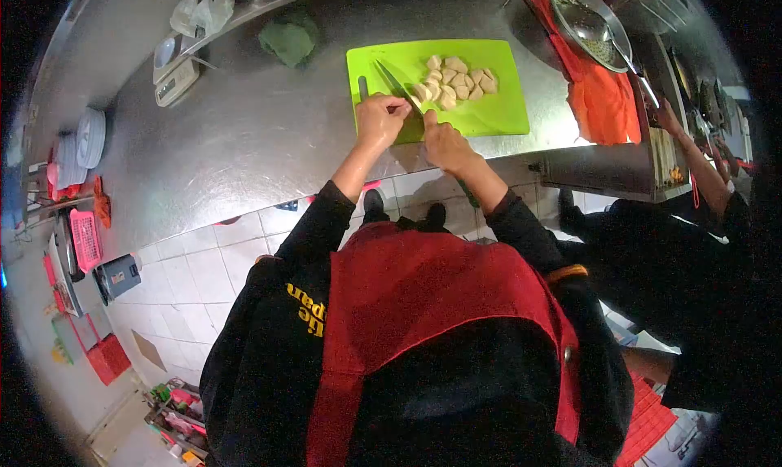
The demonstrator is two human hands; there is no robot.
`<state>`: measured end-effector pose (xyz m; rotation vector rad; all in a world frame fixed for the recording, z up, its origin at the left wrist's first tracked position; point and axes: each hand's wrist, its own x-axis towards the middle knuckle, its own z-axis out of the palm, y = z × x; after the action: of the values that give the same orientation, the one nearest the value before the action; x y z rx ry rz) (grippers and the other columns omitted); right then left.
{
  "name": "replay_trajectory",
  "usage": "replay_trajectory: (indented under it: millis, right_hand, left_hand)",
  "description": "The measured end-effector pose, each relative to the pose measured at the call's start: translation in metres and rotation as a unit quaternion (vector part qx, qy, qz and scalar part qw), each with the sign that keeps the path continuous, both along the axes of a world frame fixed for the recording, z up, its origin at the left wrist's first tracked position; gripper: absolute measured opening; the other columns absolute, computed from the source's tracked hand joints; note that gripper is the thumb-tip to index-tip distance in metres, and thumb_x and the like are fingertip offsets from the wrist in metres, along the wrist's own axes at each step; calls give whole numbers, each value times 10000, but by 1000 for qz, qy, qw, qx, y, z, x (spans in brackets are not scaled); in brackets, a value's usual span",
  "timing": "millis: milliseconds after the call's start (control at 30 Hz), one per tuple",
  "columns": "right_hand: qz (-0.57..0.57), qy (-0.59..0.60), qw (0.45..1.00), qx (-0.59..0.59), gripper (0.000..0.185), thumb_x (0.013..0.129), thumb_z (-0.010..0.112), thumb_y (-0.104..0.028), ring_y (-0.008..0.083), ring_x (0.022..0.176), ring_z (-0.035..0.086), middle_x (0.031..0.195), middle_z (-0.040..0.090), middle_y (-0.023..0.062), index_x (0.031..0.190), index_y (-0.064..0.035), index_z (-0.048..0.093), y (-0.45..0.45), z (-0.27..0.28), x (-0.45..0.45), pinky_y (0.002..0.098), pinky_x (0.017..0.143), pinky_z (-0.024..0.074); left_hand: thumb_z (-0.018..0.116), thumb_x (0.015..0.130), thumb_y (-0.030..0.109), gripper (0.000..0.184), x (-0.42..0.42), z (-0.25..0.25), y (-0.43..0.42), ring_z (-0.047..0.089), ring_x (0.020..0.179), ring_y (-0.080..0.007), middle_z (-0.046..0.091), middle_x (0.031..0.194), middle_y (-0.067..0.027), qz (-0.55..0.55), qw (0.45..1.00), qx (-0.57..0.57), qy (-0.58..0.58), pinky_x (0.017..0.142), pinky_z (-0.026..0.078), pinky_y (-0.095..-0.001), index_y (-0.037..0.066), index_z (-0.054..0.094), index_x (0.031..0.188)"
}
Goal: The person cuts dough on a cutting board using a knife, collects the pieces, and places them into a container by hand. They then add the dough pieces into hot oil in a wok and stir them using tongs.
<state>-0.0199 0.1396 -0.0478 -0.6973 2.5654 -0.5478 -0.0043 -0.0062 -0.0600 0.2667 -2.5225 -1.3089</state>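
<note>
My right hand [450,147] is closed round the handle of a kitchen knife [394,79], whose long blade points to the far left over a lime-green cutting board [507,118]. My left hand [380,120] is at the board's near left edge, beside the blade, with its fingers bent and pressed together. Whatever the left fingertips may hold is too small to make out. Right of the blade lie several pale cut chunks [458,81], perhaps potato. A few rounder slices rest close against the knife.
The board lies on a steel counter [244,141]. Green plastic or cloth [288,41] and a white kitchen scale [177,81] are to the left. An orange cloth [604,104] drapes at right. Beside it, another person's hand [669,118] grips a strainer [593,27].
</note>
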Motion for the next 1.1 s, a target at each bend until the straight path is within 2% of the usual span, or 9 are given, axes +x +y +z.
replay_trajectory:
  millis: [133,300,400,533,700,833,900,1000,1100]
  right_hand:
    - [-48,-138,986,-87,227,734,395,-72,430,670,547,724,535,293,928,20,323,8,25,-4,485,605,441]
    - [-13,9,999,-46,238,750,377,-68,426,714,545,722,530,301,965,18,322,-4,17,25,489,644,433]
    - [4,-7,1000,1,274,741,389,-59,434,714,543,706,530,302,991,23,311,-11,15,36,489,653,432]
    - [34,-15,998,41,232,785,332,-110,424,758,539,805,536,298,981,14,340,-1,13,40,481,688,428]
    - [13,-16,1000,6,253,763,393,-130,429,749,537,790,543,284,975,0,344,11,11,24,480,679,430]
    - [-32,-14,999,-35,279,729,438,-120,438,740,533,750,535,295,972,-25,338,20,10,5,492,667,423]
    - [-37,-16,998,-53,294,725,437,-111,440,741,532,754,533,298,987,-33,331,18,4,0,494,670,421]
    - [-47,8,997,-57,318,728,422,-96,441,742,532,760,531,299,1022,-36,317,14,2,1,494,673,420]
    - [-43,32,998,-21,316,746,387,-84,438,735,535,754,534,292,1045,-21,309,7,15,10,488,663,428]
  left_hand:
    - [622,666,146,141,-7,25,1,581,571,-204,593,663,-109,34,992,-111,56,544,453,-285,50,635,769]
    - [611,664,207,236,-37,48,18,571,700,-305,587,752,-170,-48,990,-81,102,639,450,-378,5,613,786]
    - [646,591,272,292,-49,43,29,585,693,-305,596,721,-175,-116,954,-232,-153,670,461,-374,57,637,788]
    - [639,597,269,290,-56,26,21,582,702,-317,587,718,-195,-109,962,-210,-134,663,461,-384,56,638,794]
    - [641,624,124,256,-52,28,-4,577,630,-142,618,738,-92,-53,984,142,-91,574,451,-246,25,614,859]
    - [613,659,28,284,-27,31,-14,538,618,-79,602,782,-43,-113,954,265,-81,525,420,-198,2,572,939]
    - [613,677,40,237,-16,13,-15,536,626,-68,602,781,-27,-113,956,258,-87,523,419,-194,6,589,911]
    - [659,651,125,133,1,16,-11,564,592,-122,610,726,-44,-57,995,-70,-46,543,440,-230,56,642,764]
    - [659,614,139,116,3,5,-12,545,568,-204,558,614,-76,-40,998,-20,47,537,428,-291,74,644,709]
